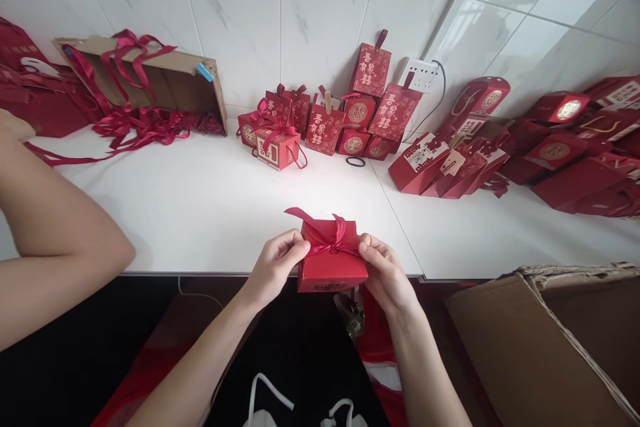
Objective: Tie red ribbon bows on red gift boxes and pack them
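A red gift box (333, 268) is at the table's front edge, between my two hands. A dark red ribbon (336, 237) lies across its top, looped into a bow, with one tail reaching up to the left. My left hand (280, 260) is closed at the box's left side, thumb and fingers pinching the ribbon by the top edge. On the other side my right hand (385, 267) pinches the ribbon at the right top edge. The undersides of the fingers on both hands are partly hidden.
Another person's bent arm (55, 213) rests on the table at left. Behind it, a cardboard box (220, 97) has loose ribbons. Red boxes (325, 127) stand along the wall near a power strip (419, 75); more are at right. A large open carton (500, 340) stands at front right.
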`<state>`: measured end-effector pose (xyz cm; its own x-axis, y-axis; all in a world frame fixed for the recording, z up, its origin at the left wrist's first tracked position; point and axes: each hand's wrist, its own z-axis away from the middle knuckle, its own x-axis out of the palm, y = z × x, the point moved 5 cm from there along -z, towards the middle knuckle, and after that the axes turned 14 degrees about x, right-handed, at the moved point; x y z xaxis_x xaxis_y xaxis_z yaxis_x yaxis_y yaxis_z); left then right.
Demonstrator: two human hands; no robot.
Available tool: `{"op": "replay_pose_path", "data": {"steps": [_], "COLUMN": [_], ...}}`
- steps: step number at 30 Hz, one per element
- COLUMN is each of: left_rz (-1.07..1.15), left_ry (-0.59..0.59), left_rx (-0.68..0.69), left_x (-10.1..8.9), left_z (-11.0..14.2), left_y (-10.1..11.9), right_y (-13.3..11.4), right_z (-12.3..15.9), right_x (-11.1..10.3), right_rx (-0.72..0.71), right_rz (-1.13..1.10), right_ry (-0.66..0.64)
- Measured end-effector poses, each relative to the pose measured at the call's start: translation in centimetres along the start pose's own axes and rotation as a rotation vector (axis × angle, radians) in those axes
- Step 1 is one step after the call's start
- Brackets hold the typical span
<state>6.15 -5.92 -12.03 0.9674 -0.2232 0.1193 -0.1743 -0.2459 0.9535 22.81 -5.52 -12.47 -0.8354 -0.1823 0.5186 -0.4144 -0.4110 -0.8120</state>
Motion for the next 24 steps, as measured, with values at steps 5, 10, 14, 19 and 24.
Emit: {"op": "replay_pose_path", "data": {"steps": [5,10,14,19,24], "left_rz": [-0.011,-0.17,-0.264,-0.415,-0.602], "left_ry": [-0.012,0.019,-0.016,0.001,0.44], "left_rx": [-0.015,-0.015,0.0,0.007,0.161], "left_x": [-0.2,-0.8,-0.6,-1.0,-5.8], "left_z": [-0.2,-0.3,0.8,1.1,0.5], "left_y": [-0.4,0.3,1.1,0.9,2.3], "right_y": [0.2,0.1,-0.4,-0.3,0.2], "right_z": [-0.4,-0.4,0.0,0.4,2.6], "right_x": [0.1,-0.7,-2.0,-1.5,-0.2], "right_rx": [0.019,-0.024,-0.179,-0.219,-0.191], "right_rz": [-0.041,0.064,0.171,0.405,0.661], "right_ry": [-0.02,0.032,0.129,0.225,0.214]}}
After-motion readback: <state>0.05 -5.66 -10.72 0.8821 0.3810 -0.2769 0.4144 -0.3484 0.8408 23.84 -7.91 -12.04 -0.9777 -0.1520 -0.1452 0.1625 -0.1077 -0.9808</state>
